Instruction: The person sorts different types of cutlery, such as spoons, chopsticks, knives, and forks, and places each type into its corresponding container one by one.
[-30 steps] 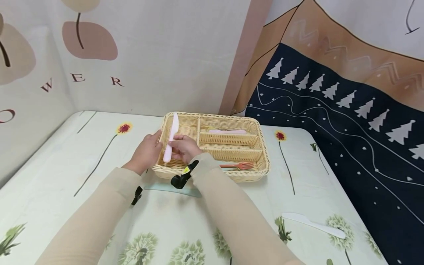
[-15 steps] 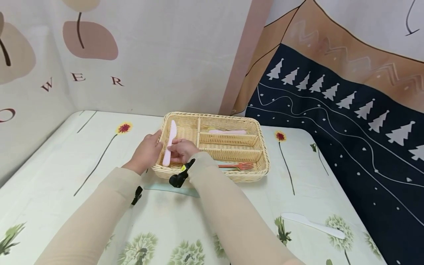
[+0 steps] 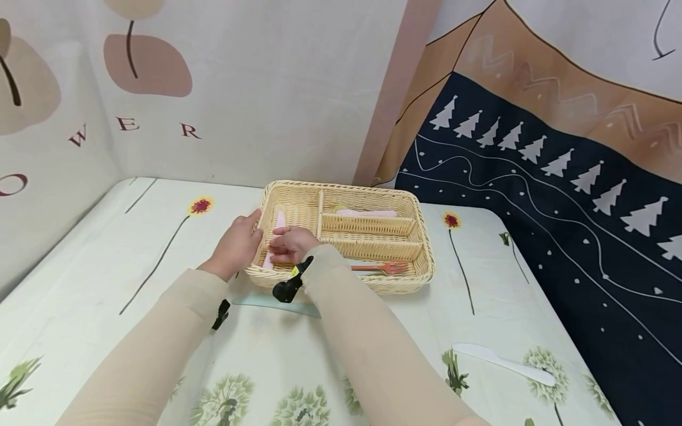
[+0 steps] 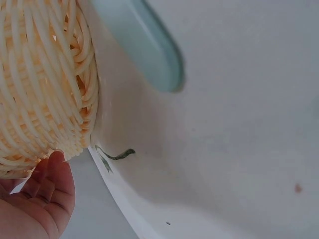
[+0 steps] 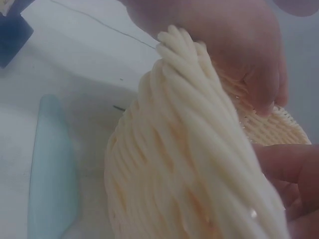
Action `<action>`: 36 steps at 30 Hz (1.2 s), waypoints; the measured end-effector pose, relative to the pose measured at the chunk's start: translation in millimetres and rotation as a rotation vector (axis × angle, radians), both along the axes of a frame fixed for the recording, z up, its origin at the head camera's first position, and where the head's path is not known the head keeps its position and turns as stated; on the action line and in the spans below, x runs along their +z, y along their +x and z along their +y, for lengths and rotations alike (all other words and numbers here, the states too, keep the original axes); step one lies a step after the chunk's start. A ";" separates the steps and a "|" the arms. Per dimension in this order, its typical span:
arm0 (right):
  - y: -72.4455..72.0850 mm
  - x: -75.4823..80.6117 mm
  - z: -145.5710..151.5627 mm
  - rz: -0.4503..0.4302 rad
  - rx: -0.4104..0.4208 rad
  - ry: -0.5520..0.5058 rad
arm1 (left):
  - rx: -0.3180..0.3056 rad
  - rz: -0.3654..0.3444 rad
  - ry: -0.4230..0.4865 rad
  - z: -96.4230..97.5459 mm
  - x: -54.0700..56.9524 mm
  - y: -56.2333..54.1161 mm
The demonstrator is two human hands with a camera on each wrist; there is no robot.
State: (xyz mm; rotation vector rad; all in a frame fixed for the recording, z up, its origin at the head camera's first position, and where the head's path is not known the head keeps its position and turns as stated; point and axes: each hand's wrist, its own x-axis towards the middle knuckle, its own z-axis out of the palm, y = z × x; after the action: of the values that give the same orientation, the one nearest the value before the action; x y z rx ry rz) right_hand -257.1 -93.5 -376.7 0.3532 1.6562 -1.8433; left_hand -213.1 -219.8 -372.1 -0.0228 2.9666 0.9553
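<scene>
A pale pink plastic knife (image 3: 279,219) lies in the left compartment of the woven basket (image 3: 426,260), partly covered by my right fingers. Over it, my right hand (image 3: 295,244) reaches in with loosely bent fingers that no longer pinch it. My left hand (image 3: 237,244) grips the basket's left end. In the left wrist view, fingers of that left hand (image 4: 47,199) curl against the wicker. At the edge of the right wrist view, part of my right hand (image 5: 294,174) shows inside the rim; the knife is hidden there.
A light blue knife (image 3: 277,305) lies before the basket, and a white knife (image 3: 503,362) at the right. An orange fork (image 3: 391,268) rests in the front compartment over something light blue. The back compartment has a pink-handled utensil (image 3: 367,213). Wicker dividers (image 3: 367,223) separate compartments.
My right hand has lowered the pink knife into the left compartment and let go of it. The left hand has stayed at the basket's end.
</scene>
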 end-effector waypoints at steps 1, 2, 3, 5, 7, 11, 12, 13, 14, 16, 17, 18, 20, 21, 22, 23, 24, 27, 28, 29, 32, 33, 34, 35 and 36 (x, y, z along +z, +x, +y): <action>0.0 0.1 0.3 -0.003 0.000 0.001 | 0.001 -0.002 0.002 0.1 -0.1 0.1; 0.2 0.2 0.7 -0.003 0.004 0.001 | 0.001 -0.003 0.004 0.4 0.0 0.3; 0.2 0.2 1.1 -0.003 0.008 -0.003 | 0.003 -0.005 0.007 0.5 -0.2 0.2; 0.4 0.5 2.2 -0.007 0.009 -0.015 | 0.004 -0.013 0.009 0.6 -0.6 0.1; 0.3 0.7 3.2 -0.011 0.003 -0.032 | 0.004 -0.019 0.009 1.1 -0.6 0.3; 1.8 4.1 6.2 0.005 -0.028 -0.075 | -0.002 -0.016 0.010 1.0 -1.1 0.2; 2.2 5.4 7.1 0.012 -0.032 -0.081 | -0.004 -0.010 0.008 0.7 -1.3 -0.1; 3.0 7.1 8.0 0.021 -0.035 -0.087 | -0.007 -0.006 0.009 0.2 -1.6 -0.5; 3.6 8.4 8.8 0.030 -0.039 -0.094 | -0.007 -0.007 0.011 -0.1 -1.7 -0.8; 4.3 10.4 10.1 0.042 -0.042 -0.105 | -0.007 -0.012 0.015 -0.7 -1.6 -1.2; 4.7 11.0 10.7 0.045 -0.044 -0.111 | -0.007 -0.016 0.016 -1.0 -1.4 -1.6; 5.2 11.7 11.1 0.051 -0.044 -0.117 | -0.008 -0.018 0.018 -1.4 -1.4 -1.9; 6.4 12.7 12.0 0.062 -0.047 -0.127 | -0.009 -0.023 0.022 -1.5 -0.9 -2.0; 7.0 13.3 12.5 0.067 -0.044 -0.128 | -0.011 -0.019 0.020 -1.5 -0.7 -2.1; 8.0 14.2 13.1 0.075 -0.040 -0.129 | -0.013 -0.016 0.019 -1.7 -0.9 -2.2; 9.1 15.1 13.7 0.083 -0.036 -0.129 | -0.015 -0.013 0.018 -2.0 -1.0 -2.4; 10.2 16.1 14.2 0.095 -0.031 -0.125 | -0.014 -0.011 0.019 -2.1 -0.9 -2.4; 14.0 19.5 15.8 0.135 -0.002 -0.116 | -0.014 -0.012 0.019 -2.1 -0.7 -1.9; 15.3 20.9 16.5 0.151 0.010 -0.113 | -0.012 -0.016 0.020 -2.2 -0.8 -1.8; 16.7 22.2 17.2 0.168 0.022 -0.110 | -0.010 -0.018 0.022 -2.2 -0.7 -1.7; 21.3 26.6 19.8 0.225 0.060 -0.106 | -0.011 -0.020 0.022 -2.2 -0.7 -1.2; 22.9 28.0 20.9 0.244 0.071 -0.100 | -0.012 -0.020 0.021 -2.1 -0.7 -1.1; 24.6 29.4 22.1 0.262 0.081 -0.093 | -0.014 -0.018 0.020 -2.3 -0.8 -1.1; 26.5 30.7 23.5 0.281 0.092 -0.083 | -0.016 -0.015 0.021 -2.4 -0.7 -1.0; 28.5 32.0 25.0 0.299 0.102 -0.075 | -0.019 -0.013 0.020 -2.3 -0.6 -0.9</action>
State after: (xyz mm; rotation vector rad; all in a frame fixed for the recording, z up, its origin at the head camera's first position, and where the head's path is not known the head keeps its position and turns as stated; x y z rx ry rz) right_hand -228.6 -68.5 -344.8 -0.0416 1.7565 -1.9462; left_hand -214.0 -222.1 -372.7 -0.0006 2.9400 0.9788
